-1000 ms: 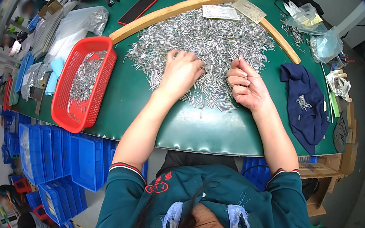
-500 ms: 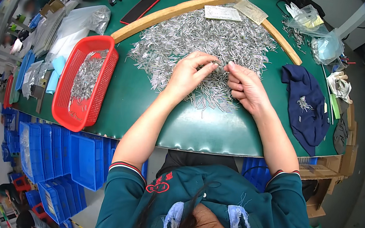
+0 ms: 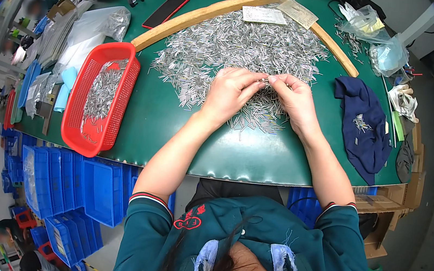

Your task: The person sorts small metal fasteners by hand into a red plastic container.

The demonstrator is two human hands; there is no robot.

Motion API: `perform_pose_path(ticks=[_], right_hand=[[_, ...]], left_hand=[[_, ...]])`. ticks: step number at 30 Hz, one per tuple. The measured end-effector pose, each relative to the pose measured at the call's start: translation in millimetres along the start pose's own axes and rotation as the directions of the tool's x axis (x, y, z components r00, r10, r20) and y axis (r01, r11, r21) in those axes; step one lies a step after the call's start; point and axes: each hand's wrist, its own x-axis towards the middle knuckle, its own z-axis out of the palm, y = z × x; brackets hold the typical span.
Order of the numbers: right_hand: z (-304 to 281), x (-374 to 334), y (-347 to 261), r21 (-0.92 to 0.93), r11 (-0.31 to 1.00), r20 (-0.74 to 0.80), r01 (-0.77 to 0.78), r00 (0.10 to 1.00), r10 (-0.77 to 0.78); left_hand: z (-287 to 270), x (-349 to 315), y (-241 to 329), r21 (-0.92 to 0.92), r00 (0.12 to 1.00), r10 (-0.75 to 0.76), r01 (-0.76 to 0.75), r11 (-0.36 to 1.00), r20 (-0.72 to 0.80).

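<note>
Both hands meet over the near edge of the pin pile (image 3: 240,45) on the green table (image 3: 164,123). The left hand (image 3: 232,91) and right hand (image 3: 294,97) pinch a few pins (image 3: 266,80) between touching fingertips. A red basket (image 3: 79,117) holding more pins sits left; a dark cloth (image 3: 363,127) lies right.

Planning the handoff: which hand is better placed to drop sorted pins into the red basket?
Left, probably. The left hand sits on the side of the red basket, with bare green mat between. The right hand would have to cross over it.
</note>
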Motion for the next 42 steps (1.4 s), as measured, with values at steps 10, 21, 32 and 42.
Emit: perform_pose_path(ticks=[10,21,32,42], right_hand=[[6.1,-3.6,0.5,-0.139,0.953,0.040,0.268,0.963,-0.265],[6.7,-6.9,-7.5,-0.020,0.989,0.037,0.144,0.989,-0.143],[5.5,-4.5,1.6,-0.478,0.845,0.005,0.242,0.962,-0.272],[-7.9,4.4,0.6,0.568,0.642,0.370,-0.515,0.856,0.360]], left_hand=[[4.8,-1.3,4.1,-0.350,0.964,-0.258,0.264,0.899,0.064],[3.8,-0.4,3.5,-0.648,0.906,-0.361,0.413,0.640,0.221],[8.8,-4.4,0.8,0.125,0.993,0.097,-0.088,0.988,-0.064],[8.8,-3.1,11.5,0.160,0.992,0.100,-0.086,0.983,-0.082]])
